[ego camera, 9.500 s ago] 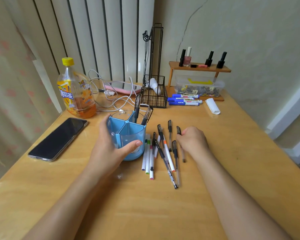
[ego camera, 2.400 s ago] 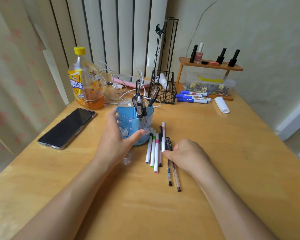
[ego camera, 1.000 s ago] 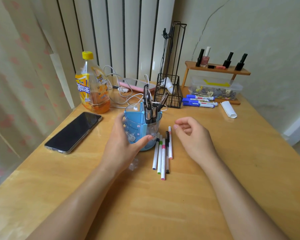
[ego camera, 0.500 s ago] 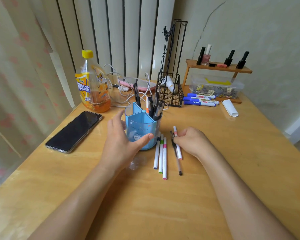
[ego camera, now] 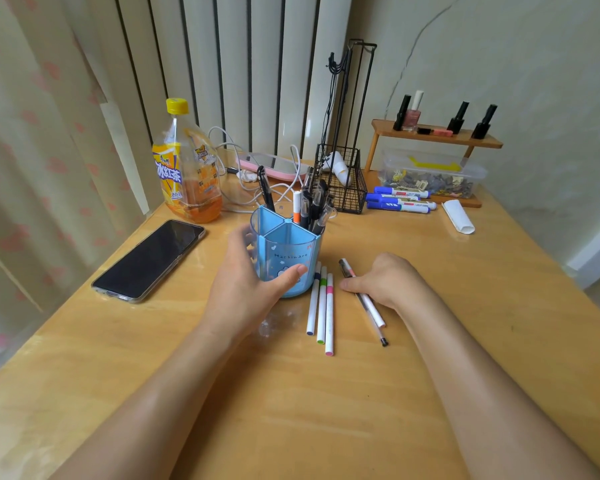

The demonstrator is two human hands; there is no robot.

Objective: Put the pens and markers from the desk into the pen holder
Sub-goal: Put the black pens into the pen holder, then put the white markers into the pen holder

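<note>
My left hand (ego camera: 246, 282) wraps around the blue pen holder (ego camera: 288, 251), which stands on the wooden desk (ego camera: 326, 410) and holds several black pens and an orange-banded marker. Three white markers (ego camera: 321, 306) lie side by side just right of the holder. My right hand (ego camera: 385, 280) is closed over a black pen and a white pink-banded marker (ego camera: 373, 311); both still touch the desk and stick out past my fingers at each end. Three blue-capped markers (ego camera: 399, 200) lie at the back.
A phone (ego camera: 149, 259) lies to the left, an orange drink bottle (ego camera: 186, 168) behind it. White cables, a black wire basket (ego camera: 342, 183), a small wooden shelf (ego camera: 437, 138) with bottles, a clear box and a white paper roll (ego camera: 459, 216) line the back.
Since 9.5 s ago most loose pens have gone from the desk into the holder. In the last half second my right hand has dragged the pen and pink marker slightly right, away from the three markers.
</note>
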